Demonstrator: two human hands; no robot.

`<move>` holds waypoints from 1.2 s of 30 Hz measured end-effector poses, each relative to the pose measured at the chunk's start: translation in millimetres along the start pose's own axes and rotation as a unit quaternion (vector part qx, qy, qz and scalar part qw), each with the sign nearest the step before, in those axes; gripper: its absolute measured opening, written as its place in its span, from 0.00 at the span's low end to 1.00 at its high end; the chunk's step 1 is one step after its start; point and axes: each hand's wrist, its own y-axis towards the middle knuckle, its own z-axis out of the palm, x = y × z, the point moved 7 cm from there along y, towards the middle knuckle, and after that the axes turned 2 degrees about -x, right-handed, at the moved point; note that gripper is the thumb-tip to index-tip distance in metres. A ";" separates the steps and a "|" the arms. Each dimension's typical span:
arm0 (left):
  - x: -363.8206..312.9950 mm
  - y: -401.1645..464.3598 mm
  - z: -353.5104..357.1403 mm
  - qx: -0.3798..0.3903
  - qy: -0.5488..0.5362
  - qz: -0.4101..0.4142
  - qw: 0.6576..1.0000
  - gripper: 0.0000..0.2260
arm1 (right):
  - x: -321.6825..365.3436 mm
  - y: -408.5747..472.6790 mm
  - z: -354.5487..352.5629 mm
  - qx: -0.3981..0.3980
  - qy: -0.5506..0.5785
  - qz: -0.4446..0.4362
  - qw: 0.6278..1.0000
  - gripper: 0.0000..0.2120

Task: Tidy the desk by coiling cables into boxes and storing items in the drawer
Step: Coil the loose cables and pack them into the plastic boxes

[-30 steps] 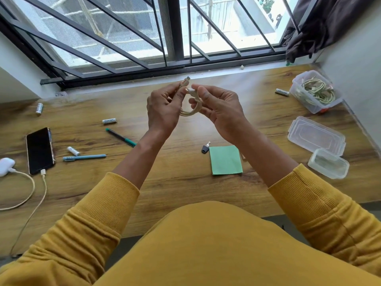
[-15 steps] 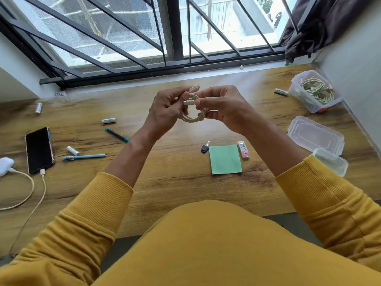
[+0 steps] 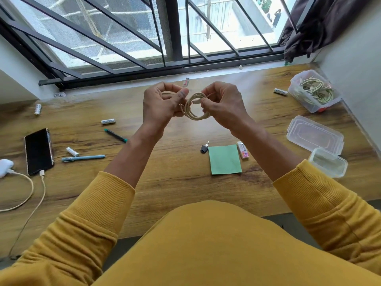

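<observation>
Between our hands, left hand (image 3: 159,104) pinches the coil (image 3: 195,108) while right hand (image 3: 223,105) pinches its plug end, which we should tuck snugly through.

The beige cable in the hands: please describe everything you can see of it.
The beige cable looks braided and is wound into a small round coil of several loops, held upright in the air above the wooden desk. The left hand grips one side, the right hand pinches the other. One plug end sticks up.

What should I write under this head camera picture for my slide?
Both hands, left and right, hold a coiled cable above the desk.
</observation>
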 end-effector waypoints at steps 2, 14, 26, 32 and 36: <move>0.4 -0.9 0.0 -0.009 0.003 0.012 1.000 0.11 | 2.2 -1.2 -1.2 -0.004 0.016 0.003 1.000 0.05; 3.3 -3.8 8.4 0.055 -0.050 -0.004 0.997 0.07 | 3.5 -2.1 -11.9 -0.028 0.056 0.038 0.997 0.06; -3.7 -6.4 9.9 0.083 -0.013 0.044 0.995 0.14 | 0.4 -2.7 -10.5 0.003 0.128 0.059 0.990 0.08; -16.7 -6.3 14.1 0.054 0.240 0.179 0.953 0.17 | -8.5 -7.4 -9.8 0.057 0.188 0.085 0.977 0.08; -28.2 -15.5 27.9 0.012 0.353 0.275 0.894 0.06 | -6.9 -7.3 -7.6 0.038 0.156 0.076 0.984 0.06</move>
